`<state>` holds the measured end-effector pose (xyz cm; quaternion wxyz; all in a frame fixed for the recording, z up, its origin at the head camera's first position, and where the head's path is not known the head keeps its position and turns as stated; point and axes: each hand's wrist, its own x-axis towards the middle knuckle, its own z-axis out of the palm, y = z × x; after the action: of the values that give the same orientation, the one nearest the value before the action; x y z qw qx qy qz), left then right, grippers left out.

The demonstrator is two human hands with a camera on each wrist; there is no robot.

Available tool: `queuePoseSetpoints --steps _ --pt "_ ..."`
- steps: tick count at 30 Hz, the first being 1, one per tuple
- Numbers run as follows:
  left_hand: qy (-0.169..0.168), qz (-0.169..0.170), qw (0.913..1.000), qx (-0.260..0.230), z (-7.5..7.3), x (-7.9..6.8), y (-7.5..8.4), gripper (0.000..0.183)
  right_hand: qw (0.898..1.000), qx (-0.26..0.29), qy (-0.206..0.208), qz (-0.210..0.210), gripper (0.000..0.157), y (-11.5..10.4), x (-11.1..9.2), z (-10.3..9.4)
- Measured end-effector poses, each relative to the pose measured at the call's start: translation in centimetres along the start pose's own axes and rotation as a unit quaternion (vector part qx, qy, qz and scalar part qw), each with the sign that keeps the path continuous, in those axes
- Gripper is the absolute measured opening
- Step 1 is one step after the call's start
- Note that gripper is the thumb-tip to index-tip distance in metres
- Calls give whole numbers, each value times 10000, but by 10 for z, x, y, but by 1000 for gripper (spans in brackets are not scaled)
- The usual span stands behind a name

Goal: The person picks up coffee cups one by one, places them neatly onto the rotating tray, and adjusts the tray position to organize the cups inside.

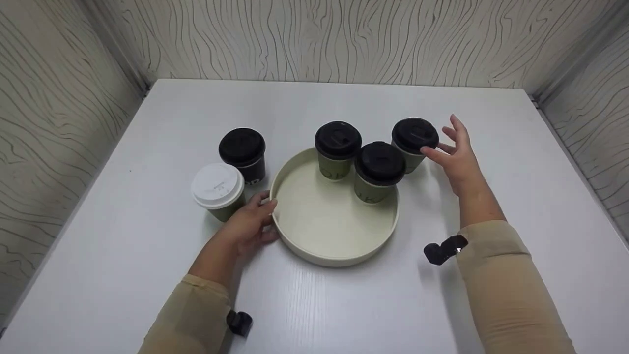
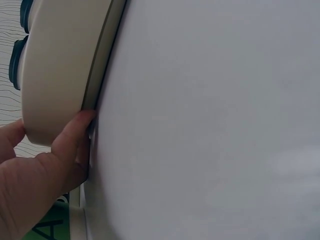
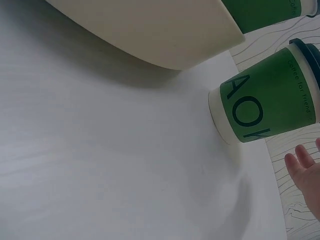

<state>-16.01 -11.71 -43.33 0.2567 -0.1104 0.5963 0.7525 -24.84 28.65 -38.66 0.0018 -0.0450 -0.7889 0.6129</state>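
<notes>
My left hand (image 1: 249, 222) holds the left edge of a round cream tray (image 1: 317, 228), pinching its wall between thumb and fingers in the left wrist view. Two green paper cups with black lids, one further back (image 1: 338, 142) and one nearer (image 1: 379, 164), stand on the tray's far right part. Just beyond the tray's right side is another black-lidded green cup (image 3: 270, 95), upright on the table. Beside that cup is my right hand (image 1: 459, 160), fingers spread. The right wrist view shows a gap between these fingers and the cup.
Left of the tray stand a black cup with a black lid (image 1: 242, 150) and, nearer, a green cup with a white lid (image 1: 217, 186), close to my left hand. Everything stands on a white table (image 1: 314, 305). Wood-patterned panels (image 1: 314, 39) border its back and sides.
</notes>
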Motion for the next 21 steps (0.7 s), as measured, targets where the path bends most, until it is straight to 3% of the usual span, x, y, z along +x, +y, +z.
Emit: queuePoseSetpoints --steps 4,12,21 --pt "-14 34 9999 96 -1 1 -1 45 9999 139 -22 -2 101 2 3 2" --pt "-30 63 10000 -19 -1 2 -2 45 9997 -134 -175 96 98 6 6 9" --pt "7 39 10000 29 -1 2 -1 45 9995 -142 -246 -106 88 7 9 14"
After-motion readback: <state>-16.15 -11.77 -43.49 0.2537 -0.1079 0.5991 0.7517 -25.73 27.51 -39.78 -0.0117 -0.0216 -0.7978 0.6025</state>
